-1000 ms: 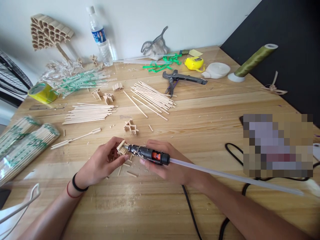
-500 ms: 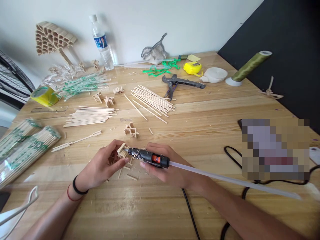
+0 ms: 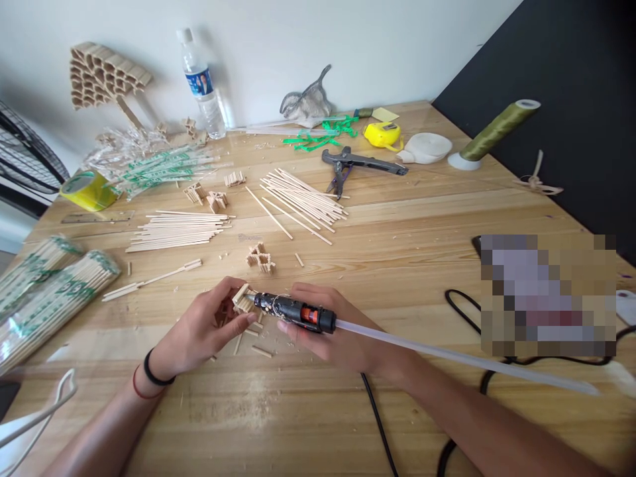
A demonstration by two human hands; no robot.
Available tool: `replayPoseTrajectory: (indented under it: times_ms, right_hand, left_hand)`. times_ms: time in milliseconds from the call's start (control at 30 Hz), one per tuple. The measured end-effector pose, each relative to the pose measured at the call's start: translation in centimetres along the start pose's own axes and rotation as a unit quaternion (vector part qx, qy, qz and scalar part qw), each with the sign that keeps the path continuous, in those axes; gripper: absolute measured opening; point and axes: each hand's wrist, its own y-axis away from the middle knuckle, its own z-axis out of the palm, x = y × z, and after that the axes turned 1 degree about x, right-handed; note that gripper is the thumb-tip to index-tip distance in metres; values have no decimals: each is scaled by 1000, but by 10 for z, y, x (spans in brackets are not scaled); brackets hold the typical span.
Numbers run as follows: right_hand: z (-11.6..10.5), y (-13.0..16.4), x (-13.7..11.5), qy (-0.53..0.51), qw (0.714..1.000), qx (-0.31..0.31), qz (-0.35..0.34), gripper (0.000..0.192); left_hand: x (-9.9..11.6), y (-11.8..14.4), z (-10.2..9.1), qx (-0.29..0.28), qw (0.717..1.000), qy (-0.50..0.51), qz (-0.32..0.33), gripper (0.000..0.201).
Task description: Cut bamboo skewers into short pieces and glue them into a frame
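Between the thumb and fingers of my left hand (image 3: 201, 324) is a small block of short wooden sticks (image 3: 242, 299). My right hand (image 3: 330, 328) is wrapped round a black hot glue gun (image 3: 293, 312), whose nozzle points left and meets the block or sits right at it. A long translucent glue stick (image 3: 462, 358) juts from the gun's rear over my right forearm. Under my hands lie several cut stick pieces (image 3: 262, 352). Just beyond them stands a small glued stick cluster (image 3: 260, 258). The right hand's fingers are partly hidden behind the gun.
Loose wooden sticks lie in two piles, one at left (image 3: 179, 229) and one at centre (image 3: 303, 202). Behind them are a dark cutter tool (image 3: 365, 162), a yellow tape measure (image 3: 382, 135) and a water bottle (image 3: 201, 86). A black cable (image 3: 378, 424) runs across the right side.
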Motion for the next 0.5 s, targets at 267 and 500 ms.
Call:
replayPoseTrajectory:
  times_ms: [267,500]
  right_hand:
    - [0,0,-1,6,1000,-2,2,23]
    - [-1,0,-1,9,1000,1,-5,23]
  left_hand:
    - [0,1,0,-2,1000,2,0,34]
    - [1,2,0,-1,1000,3,-4,34]
